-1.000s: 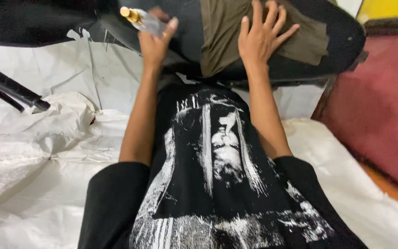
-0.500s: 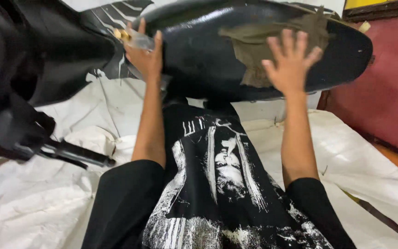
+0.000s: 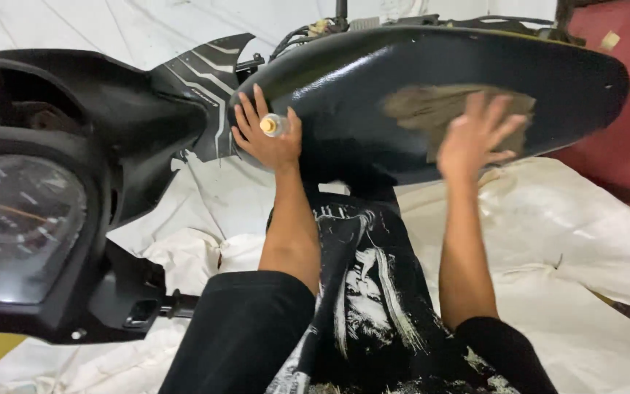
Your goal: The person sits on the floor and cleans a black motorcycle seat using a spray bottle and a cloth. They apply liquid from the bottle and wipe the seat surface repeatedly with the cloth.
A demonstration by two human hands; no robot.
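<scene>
Black short-sleeved shirt (image 3: 373,306), white print

A glossy black seat (image 3: 432,95) is shown, with a drab olive cloth (image 3: 432,109) on it. The small clear bottle (image 3: 273,125) is capped in yellow (the sheet (image 3: 563,241) is off-white).

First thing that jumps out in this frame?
The big glossy black scooter seat spans the top. The right hand presses an olive-brown cloth flat against it. At the seat's front end the left hand grips a small clear bottle with a yellow cap, and the speedometer looms at the left edge.
</scene>
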